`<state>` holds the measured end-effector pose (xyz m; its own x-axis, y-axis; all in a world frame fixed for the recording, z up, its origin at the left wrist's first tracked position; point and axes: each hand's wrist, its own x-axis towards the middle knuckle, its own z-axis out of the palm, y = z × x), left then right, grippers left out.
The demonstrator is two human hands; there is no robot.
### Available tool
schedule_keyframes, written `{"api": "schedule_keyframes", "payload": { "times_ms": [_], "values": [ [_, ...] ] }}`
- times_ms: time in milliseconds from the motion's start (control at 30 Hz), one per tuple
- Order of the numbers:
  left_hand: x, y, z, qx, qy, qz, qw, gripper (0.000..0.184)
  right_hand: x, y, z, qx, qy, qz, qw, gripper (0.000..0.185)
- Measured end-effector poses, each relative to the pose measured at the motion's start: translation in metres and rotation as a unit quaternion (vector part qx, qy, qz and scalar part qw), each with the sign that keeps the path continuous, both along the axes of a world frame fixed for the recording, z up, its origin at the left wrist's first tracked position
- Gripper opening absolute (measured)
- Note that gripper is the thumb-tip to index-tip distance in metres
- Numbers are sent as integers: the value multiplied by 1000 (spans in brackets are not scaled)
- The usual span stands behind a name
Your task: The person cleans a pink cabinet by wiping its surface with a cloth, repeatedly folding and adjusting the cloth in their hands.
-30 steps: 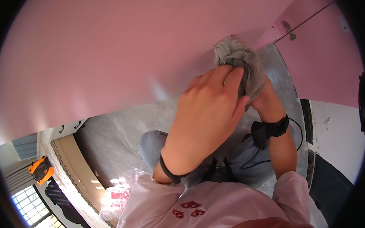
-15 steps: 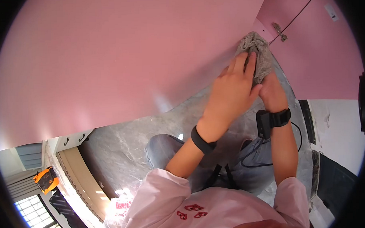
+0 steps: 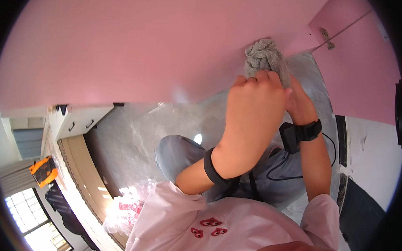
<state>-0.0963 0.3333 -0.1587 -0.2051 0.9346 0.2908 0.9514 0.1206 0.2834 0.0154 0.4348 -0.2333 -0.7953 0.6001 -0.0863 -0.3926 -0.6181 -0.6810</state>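
A crumpled grey-beige cloth is bunched up against or very close to the large pink panel. My left hand has its fingers curled onto the lower part of the cloth, its back turned toward me. Right beside it, my right hand reaches up to the cloth's lower right side. Most of its fingers are hidden behind the cloth and my left hand, but it appears to grip the cloth. A black device is strapped to my right wrist, and a black band circles my left wrist.
A pink door with a metal hinge stands to the right. Below is the grey marbled floor. At the left are a white drawer unit, an orange-and-black object and a plastic bag. A black cable hangs near my right forearm.
Both hands and the cloth have shifted left relative to the view. My left fingers, stretched over the cloth before, are now curled in. The view has tilted, showing more floor.
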Motion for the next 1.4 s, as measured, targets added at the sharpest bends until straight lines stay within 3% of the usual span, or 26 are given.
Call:
{"api": "schedule_keyframes", "payload": {
  "times_ms": [100,267,367,533,600,667,700,767,900,967,1067,1133,1167,1200,1233,1400],
  "values": [
    [-2,-16,10,-29,32,25,999,35,-13,-12,-1,73,-21,19,997,42],
    [-10,-39,18,-64,41,41,996,35,-22,-17,-14,327,-74,44,941,71],
    [-17,-51,21,-74,60,36,995,36,-28,-27,13,265,-150,103,947,84],
    [-25,-74,29,-93,98,26,991,35,-50,-43,24,255,-165,132,944,85],
    [-29,-81,32,-160,92,63,981,35,-57,-48,13,264,-161,124,943,86],
    [-35,-87,40,-173,81,68,979,36,-65,-48,-2,382,-49,120,915,53],
    [-38,-90,42,-188,72,70,977,36,-67,-49,-5,382,-45,126,914,53],
    [-42,-96,39,-181,73,69,978,36,-73,-56,-2,257,-97,172,946,81],
    [-47,-108,37,-180,83,67,978,36,-85,-61,1,281,-82,199,935,79],
    [-47,-114,37,-175,90,92,976,36,-84,-63,-4,452,-152,173,862,76],
    [-54,-122,42,-179,81,130,972,38,-96,-74,-23,399,-48,190,896,79],
    [-60,-127,50,-188,65,143,969,39,-104,-78,-26,431,-42,187,882,81],
    [-63,-130,53,-207,49,154,965,28,-108,-82,-25,462,-36,184,867,84],
    [-65,-132,57,-227,33,163,960,18,-112,-86,-23,461,-37,182,868,84],
    [-65,-134,61,-219,48,184,957,31,-117,-92,-19,438,-31,196,877,84],
    [-68,-135,66,-248,51,190,948,38,-131,-104,-16,308,35,242,919,83]
  ]
}}
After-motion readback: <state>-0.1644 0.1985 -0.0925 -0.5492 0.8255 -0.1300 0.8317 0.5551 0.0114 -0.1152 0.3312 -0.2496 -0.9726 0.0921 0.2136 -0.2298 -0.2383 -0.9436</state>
